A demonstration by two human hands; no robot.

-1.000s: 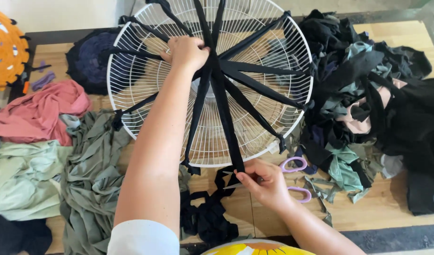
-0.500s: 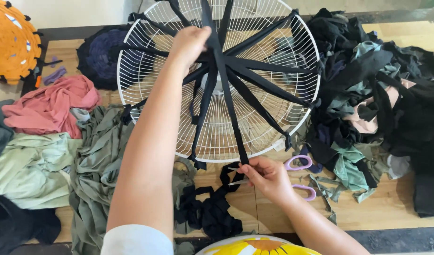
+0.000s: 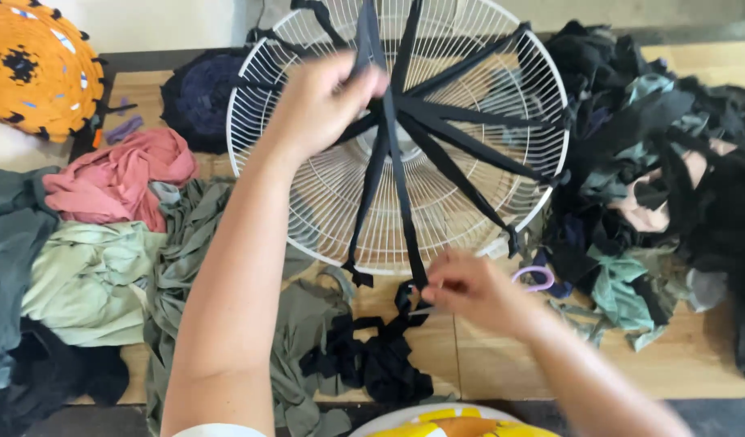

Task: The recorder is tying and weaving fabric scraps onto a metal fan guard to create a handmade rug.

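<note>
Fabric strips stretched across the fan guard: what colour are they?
Black, seen in the head view: the fabric strips cross the white wire fan guard like spokes.

bare wooden floor (image 3: 486, 356) below fan guard (image 3: 324, 202), cloth heaps (image 3: 656, 178) flanking

A wooden floor under daylight, heaped with cloth

Pale wooden floor (image 3: 502, 364) runs to a light wall (image 3: 170, 24) at the far edge; pink cloth (image 3: 117, 182) and green cloth (image 3: 89, 279) lie left, dark scraps (image 3: 672, 162) pile right.
</note>
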